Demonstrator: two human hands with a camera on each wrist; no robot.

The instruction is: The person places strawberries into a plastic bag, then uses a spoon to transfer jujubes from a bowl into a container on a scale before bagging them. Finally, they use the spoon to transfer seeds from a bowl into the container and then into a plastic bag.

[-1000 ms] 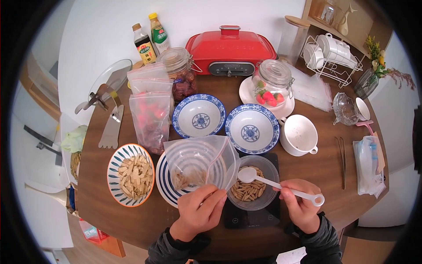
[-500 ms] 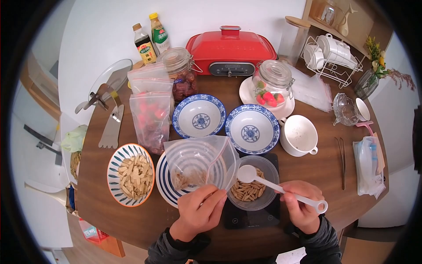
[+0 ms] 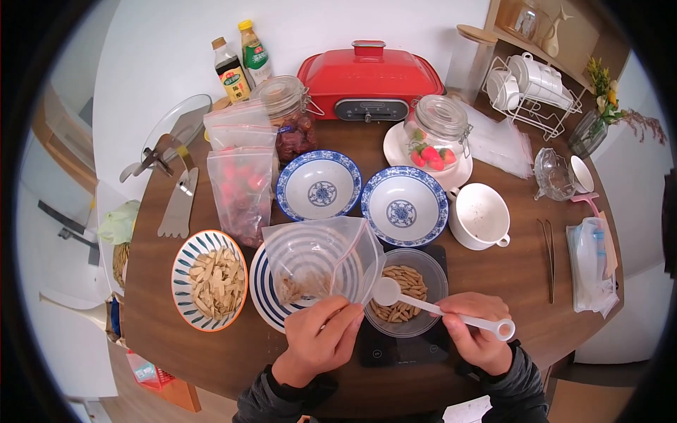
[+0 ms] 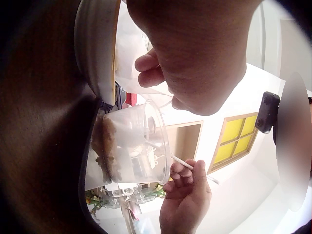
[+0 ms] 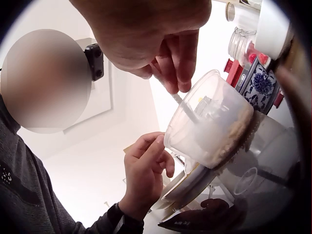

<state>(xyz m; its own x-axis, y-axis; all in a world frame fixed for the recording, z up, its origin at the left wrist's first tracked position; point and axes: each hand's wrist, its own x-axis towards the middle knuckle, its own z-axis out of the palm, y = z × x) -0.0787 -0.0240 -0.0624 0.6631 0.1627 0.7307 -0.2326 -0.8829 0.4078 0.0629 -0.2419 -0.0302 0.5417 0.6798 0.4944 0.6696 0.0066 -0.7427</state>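
My right hand (image 3: 481, 330) pinches the handle of a white measuring spoon (image 3: 422, 304); the spoon's bowl is inside a clear round tub (image 3: 441, 282) of tan, stick-like pieces (image 3: 409, 282). The tub stands on a black scale (image 3: 405, 354). My left hand (image 3: 321, 338) grips the edge of a clear zip bag (image 3: 317, 243) that lies over a blue-striped plate (image 3: 261, 296), with some pale bits inside the bag. In the right wrist view the spoon (image 5: 189, 111) slants down into the tub (image 5: 214, 122), and the left hand (image 5: 145, 175) is beside its rim.
Left of the plate stands a bowl (image 3: 180, 296) of pale slices. Behind are two blue-and-white bowls (image 3: 319, 169), bagged red fruit (image 3: 243, 190), glass jars (image 3: 441, 116) and a red cooker (image 3: 370, 74). A white two-handled cup (image 3: 481, 218) and tweezers (image 3: 549, 261) are to the right.
The spoon's bowl has shifted left and slightly toward me inside the tub, and my right hand has moved a little left with it. The left hand and bag look unmoved.
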